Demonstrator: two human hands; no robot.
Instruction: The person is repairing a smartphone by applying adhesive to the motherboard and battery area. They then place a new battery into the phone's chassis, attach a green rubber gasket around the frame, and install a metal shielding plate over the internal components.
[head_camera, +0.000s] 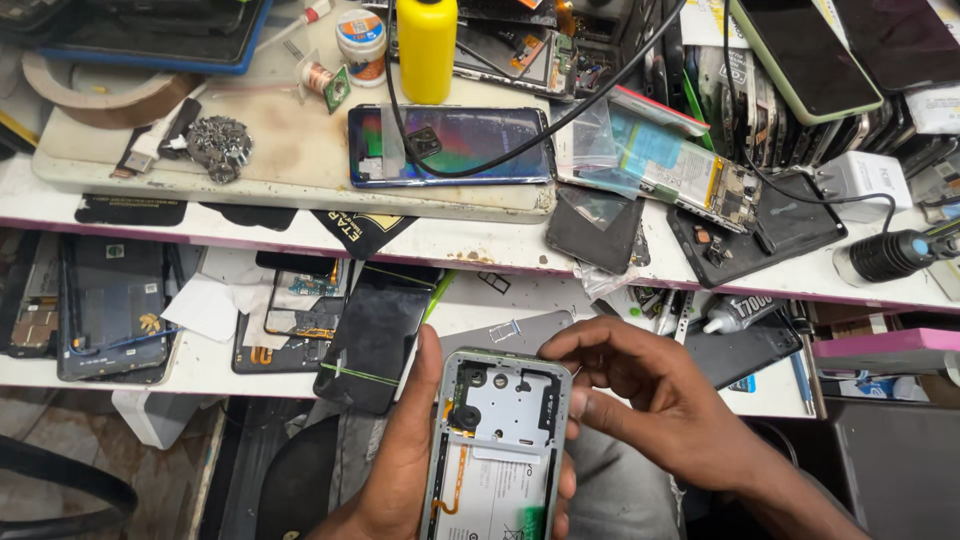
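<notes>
Right, the opened phone (497, 450) stands lengthwise away from the body, cradled from beneath in the left hand (400, 460) with fingers wrapped on its edges, while the right hand (650, 400) sits closer to its top corner, fingertips (552, 345) pinched together there.

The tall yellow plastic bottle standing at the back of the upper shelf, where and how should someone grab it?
Grip the tall yellow plastic bottle around its straight round body, reaching from the front, fingers wrapping its sides. It stands upright, so lift straight up. Mind the black cable running just beside its base.
</notes>
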